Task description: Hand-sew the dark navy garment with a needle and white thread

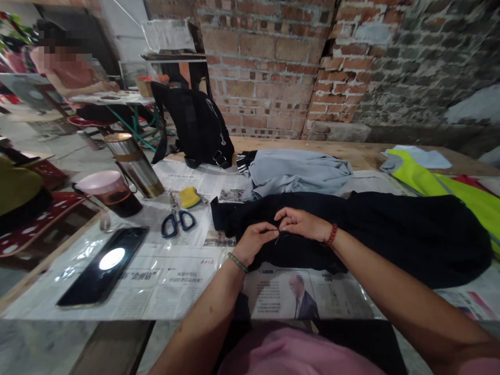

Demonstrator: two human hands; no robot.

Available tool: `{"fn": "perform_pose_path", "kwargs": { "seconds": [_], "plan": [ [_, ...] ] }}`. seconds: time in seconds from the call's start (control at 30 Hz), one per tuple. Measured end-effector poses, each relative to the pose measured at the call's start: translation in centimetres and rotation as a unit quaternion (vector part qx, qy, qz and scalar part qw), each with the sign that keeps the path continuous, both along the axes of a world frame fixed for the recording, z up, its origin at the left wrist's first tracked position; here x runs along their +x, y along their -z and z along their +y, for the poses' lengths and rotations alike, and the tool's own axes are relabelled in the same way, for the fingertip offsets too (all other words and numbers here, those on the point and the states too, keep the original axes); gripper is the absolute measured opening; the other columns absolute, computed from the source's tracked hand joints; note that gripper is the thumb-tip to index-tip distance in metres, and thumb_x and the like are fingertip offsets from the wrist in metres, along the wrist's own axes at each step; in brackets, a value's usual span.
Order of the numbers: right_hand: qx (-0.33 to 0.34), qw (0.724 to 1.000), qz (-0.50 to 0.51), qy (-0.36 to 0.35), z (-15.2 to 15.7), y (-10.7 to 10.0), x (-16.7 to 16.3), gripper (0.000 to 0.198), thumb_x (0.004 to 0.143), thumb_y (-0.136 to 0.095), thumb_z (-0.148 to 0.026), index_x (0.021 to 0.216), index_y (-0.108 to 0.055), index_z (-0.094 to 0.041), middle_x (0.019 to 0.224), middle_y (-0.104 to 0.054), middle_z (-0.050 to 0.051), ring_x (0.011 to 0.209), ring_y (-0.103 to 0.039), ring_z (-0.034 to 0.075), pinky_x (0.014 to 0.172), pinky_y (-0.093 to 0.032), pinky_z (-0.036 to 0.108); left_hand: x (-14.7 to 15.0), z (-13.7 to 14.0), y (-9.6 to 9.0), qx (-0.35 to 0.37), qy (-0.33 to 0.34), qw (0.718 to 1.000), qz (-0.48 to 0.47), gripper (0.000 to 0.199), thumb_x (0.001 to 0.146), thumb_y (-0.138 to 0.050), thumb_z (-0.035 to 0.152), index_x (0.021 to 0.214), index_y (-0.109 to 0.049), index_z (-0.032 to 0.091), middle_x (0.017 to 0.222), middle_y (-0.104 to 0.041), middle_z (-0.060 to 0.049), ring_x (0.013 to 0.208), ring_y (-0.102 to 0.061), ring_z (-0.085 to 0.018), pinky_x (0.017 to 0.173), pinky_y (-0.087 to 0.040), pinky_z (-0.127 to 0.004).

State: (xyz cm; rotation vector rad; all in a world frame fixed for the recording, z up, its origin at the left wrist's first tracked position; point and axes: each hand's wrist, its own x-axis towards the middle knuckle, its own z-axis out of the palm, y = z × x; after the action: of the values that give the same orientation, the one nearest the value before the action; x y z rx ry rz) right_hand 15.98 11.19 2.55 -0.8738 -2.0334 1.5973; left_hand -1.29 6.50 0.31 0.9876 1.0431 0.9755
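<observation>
Dark navy cloth, apparently a garment (406, 234), lies stretched across the table in front of me. Over its left part my left hand (253, 242) is closed, thumb and forefinger pinched together. My right hand (302, 224) meets it from the right, its fingers also in a pinch, fingertips almost touching the left ones. A thin, light, needle-like sliver (277, 240) shows just below the fingertips. Whatever the right fingers pinch is too small to make out. Blue-handled scissors (177, 221) lie to the left, beside a small yellow piece (189, 197).
Newspaper under clear plastic (175, 281) covers the table. At left are a phone (103, 268), a lidded cup of dark drink (113, 192) and a steel flask (135, 166). Behind sit a black backpack (195, 122), grey clothing (299, 169) and a neon-yellow garment (437, 190). A person (66, 67) sits farther back.
</observation>
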Motion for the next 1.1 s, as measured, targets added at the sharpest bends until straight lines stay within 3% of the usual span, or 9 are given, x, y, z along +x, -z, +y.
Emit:
{"fn": "perform_pose_path", "kwargs": {
  "seconds": [0.1,0.23,0.37,0.47,0.63,0.83,1.1],
  "plan": [
    [0.13,0.988,-0.062,0.057,-0.2,-0.2,0.2,0.033,0.074,-0.05,-0.015,0.107,-0.047,-0.018,0.086,-0.064,0.003,0.077,-0.059,0.011,0.071,-0.043,0.026,0.0,0.0,-0.2,-0.02,0.001,1.0,-0.019,0.019,0.053,-0.074,0.028,0.064,-0.065,0.016,0.059,-0.058,0.003,0.055,-0.05,-0.009,0.054,-0.036,-0.02],
    [0.317,0.93,-0.078,0.171,-1.3,-1.4,0.8,0.024,0.078,-0.043,-0.013,0.096,-0.057,-0.021,0.097,-0.062,0.005,0.089,-0.057,0.014,0.081,-0.043,0.03,-0.1,0.0,-0.4,-0.039,0.001,0.999,-0.029,0.017,0.054,-0.073,0.028,0.062,-0.064,0.016,0.059,-0.058,0.002,0.056,-0.051,-0.01,0.055,-0.037,-0.021],
    [0.406,0.902,-0.043,0.143,-3.3,-1.7,1.2,0.02,0.076,-0.048,-0.014,0.092,-0.06,-0.022,0.098,-0.06,0.005,0.094,-0.054,0.017,0.085,-0.042,0.034,-0.2,0.1,-0.4,-0.027,0.0,0.999,-0.03,0.013,0.055,-0.071,0.025,0.062,-0.065,0.015,0.062,-0.06,0.001,0.061,-0.052,-0.011,0.058,-0.038,-0.02],
    [0.418,0.9,-0.048,0.114,-4.3,-0.8,1.0,0.023,0.073,-0.055,-0.016,0.095,-0.059,-0.022,0.101,-0.059,0.006,0.097,-0.052,0.018,0.086,-0.041,0.037,-0.2,0.1,-0.3,-0.028,0.003,0.999,-0.037,0.012,0.057,-0.07,0.024,0.064,-0.067,0.015,0.065,-0.061,0.0,0.063,-0.052,-0.011,0.06,-0.038,-0.02],
    [0.375,0.913,-0.039,0.156,-4.0,0.8,0.2,0.009,0.076,-0.056,-0.022,0.082,-0.062,-0.022,0.091,-0.062,0.005,0.088,-0.055,0.017,0.081,-0.043,0.035,-0.2,0.0,-0.2,-0.037,0.011,0.998,-0.054,0.015,0.056,-0.072,0.026,0.065,-0.067,0.015,0.065,-0.062,0.0,0.063,-0.054,-0.012,0.062,-0.039,-0.022],
    [0.355,0.918,-0.018,0.174,-3.7,1.3,-0.4,0.008,0.078,-0.054,-0.025,0.078,-0.062,-0.022,0.085,-0.063,0.004,0.082,-0.056,0.015,0.076,-0.045,0.032,-0.3,0.1,-0.1,-0.04,0.017,0.998,-0.05,0.016,0.054,-0.073,0.027,0.064,-0.068,0.015,0.063,-0.063,0.0,0.06,-0.053,-0.012,0.062,-0.039,-0.023],
    [0.409,0.892,-0.063,0.182,-4.4,1.5,-0.7,0.008,0.078,-0.053,-0.022,0.079,-0.06,-0.022,0.083,-0.064,0.005,0.083,-0.055,0.017,0.079,-0.04,0.035,-0.1,0.1,-0.1,-0.031,0.019,0.998,-0.052,0.014,0.056,-0.072,0.026,0.064,-0.068,0.015,0.063,-0.062,0.001,0.061,-0.053,-0.01,0.063,-0.038,-0.022]
  ]
}}
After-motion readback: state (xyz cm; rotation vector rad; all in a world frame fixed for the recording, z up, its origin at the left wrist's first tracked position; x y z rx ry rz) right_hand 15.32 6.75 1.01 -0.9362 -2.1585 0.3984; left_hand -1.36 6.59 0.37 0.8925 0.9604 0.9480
